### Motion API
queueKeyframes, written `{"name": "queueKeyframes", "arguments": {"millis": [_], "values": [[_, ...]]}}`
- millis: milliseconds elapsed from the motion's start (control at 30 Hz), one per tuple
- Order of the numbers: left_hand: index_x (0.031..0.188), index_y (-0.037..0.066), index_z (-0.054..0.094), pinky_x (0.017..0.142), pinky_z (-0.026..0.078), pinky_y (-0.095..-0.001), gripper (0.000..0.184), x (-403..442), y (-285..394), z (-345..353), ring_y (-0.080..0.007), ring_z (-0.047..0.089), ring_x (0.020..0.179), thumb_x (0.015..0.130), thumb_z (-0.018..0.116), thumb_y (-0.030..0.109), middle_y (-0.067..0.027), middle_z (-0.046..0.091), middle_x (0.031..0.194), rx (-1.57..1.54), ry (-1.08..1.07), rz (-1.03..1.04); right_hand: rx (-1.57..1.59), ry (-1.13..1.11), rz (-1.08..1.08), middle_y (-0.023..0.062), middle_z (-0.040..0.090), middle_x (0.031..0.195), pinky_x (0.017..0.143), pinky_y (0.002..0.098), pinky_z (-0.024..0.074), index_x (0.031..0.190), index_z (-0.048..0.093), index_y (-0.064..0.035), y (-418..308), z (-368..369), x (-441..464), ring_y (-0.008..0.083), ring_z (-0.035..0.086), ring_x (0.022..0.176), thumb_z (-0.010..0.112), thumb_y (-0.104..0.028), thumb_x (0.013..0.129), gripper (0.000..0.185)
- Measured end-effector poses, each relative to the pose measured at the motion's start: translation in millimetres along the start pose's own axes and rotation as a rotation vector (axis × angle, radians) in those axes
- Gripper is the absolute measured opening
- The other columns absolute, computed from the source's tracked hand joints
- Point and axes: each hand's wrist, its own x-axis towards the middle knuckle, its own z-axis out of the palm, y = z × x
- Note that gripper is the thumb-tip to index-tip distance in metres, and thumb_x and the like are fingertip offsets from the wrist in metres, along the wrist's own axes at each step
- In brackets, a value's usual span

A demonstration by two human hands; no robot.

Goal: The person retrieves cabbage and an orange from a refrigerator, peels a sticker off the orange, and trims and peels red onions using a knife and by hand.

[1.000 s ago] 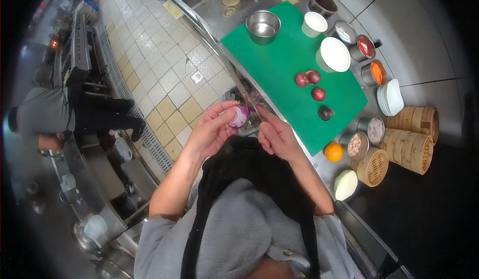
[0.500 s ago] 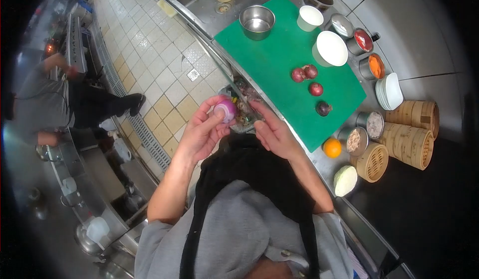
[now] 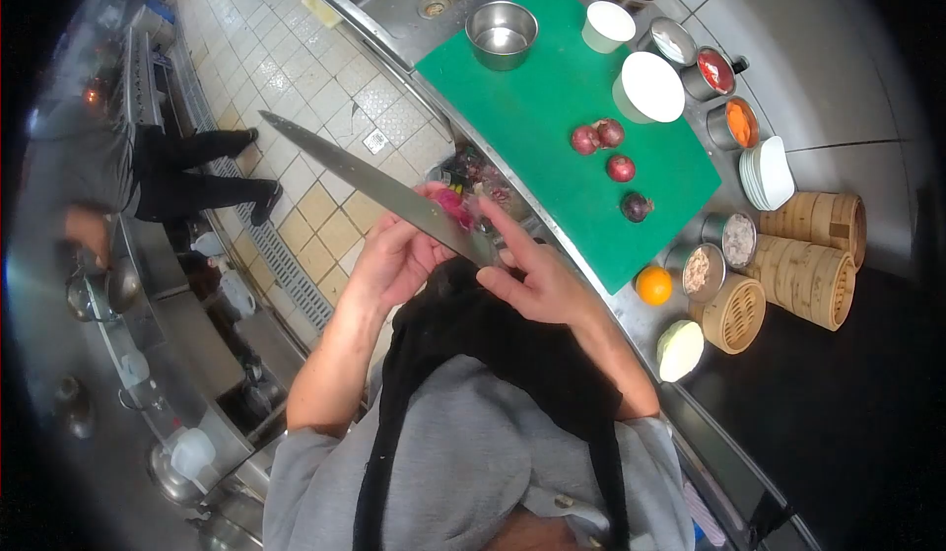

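My right hand [image 3: 537, 280] grips a long kitchen knife [image 3: 365, 181] whose broad blade points up and left across my left hand. Behind the blade, my left hand [image 3: 392, 263] holds a red onion [image 3: 451, 206]; only its bright pink-purple part shows past the steel. Both hands are in front of my black apron, off the counter's edge. Below them sits a bin of scraps [image 3: 485, 172], partly covered by my hands. Several more red onions [image 3: 621, 169] lie on the green cutting board [image 3: 532, 157] to the right.
A steel bowl [image 3: 503, 34] and white bowls [image 3: 648, 88] stand on the board. Along the wall are sauce and ingredient pots [image 3: 711, 73], bamboo steamers [image 3: 803, 280], an orange [image 3: 653, 285] and a cut cabbage [image 3: 681, 351]. Another person [image 3: 148, 172] stands at left.
The knife has swung left and turned its flat side to view, now covering much of the onion. My right hand has shifted slightly left. The other person's legs and arm have moved.
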Motion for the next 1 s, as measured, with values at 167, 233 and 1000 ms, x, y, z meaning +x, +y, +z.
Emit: {"name": "queueKeyframes", "arguments": {"millis": [167, 233, 1000], "values": [[0.139, 0.002, 0.046, 0.087, 0.056, -0.0346, 0.039, -2.0, 2.2, 11.8, -0.0202, 0.067, 0.102, 0.101, 0.051, 0.012, -0.0107, 0.065, 0.119, -0.004, -0.03, -0.03, 0.021, 0.029, -0.03, 0.0085, 0.051, 0.063, 0.058, 0.0326, 0.0425, 0.156, 0.024, -0.009, 7.0, 2.3, 0.6, 0.018, 0.05, 0.055, 0.064, -0.021, 0.095, 0.073], [0.139, 0.003, 0.047, 0.086, 0.056, -0.0337, 0.039, -2.5, 1.7, 13.7, -0.0194, 0.067, 0.102, 0.102, 0.052, 0.013, -0.0099, 0.065, 0.119, -0.007, -0.038, -0.029, -0.047, 0.007, -0.024, 0.0082, 0.052, 0.064, 0.058, 0.0323, 0.0431, 0.155, 0.028, -0.0093, 7.4, 1.9, 1.9, 0.0176, 0.051, 0.056, 0.063, -0.021, 0.096, 0.07], [0.146, 0.007, 0.043, 0.08, 0.054, -0.0257, 0.052, -15.2, -3.8, 12.3, -0.0157, 0.065, 0.097, 0.097, 0.061, 0.01, -0.0098, 0.064, 0.119, 0.104, 0.02, -0.025, 0.253, 0.238, -0.142, 0.0122, 0.065, 0.115, 0.094, 0.0314, 0.0481, 0.157, 0.01, -0.0003, 18.5, 4.2, 9.9, 0.0179, 0.062, 0.101, 0.07, -0.011, 0.091, 0.09]]}}
